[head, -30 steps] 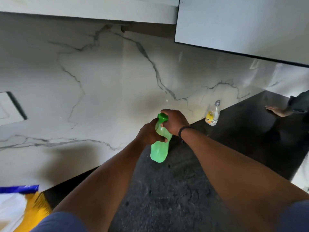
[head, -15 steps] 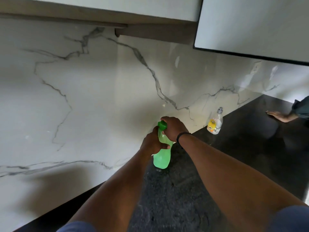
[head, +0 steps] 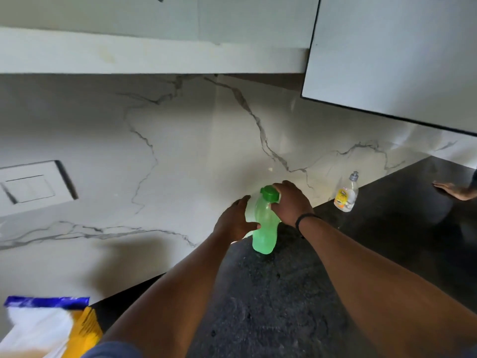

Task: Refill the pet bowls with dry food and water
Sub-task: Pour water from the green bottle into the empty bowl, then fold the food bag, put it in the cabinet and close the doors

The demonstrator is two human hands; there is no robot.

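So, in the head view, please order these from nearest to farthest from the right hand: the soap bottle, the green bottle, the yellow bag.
1. green bottle: its cap is under the right hand.
2. soap bottle: to the right, by the wall.
3. yellow bag: far left, bottom corner.

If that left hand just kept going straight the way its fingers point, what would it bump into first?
Probably the marble wall. The left hand is loosening off the green bottle, fingers aimed up and away past the bottle's left side, with only wall beyond. Depth is hard to judge.
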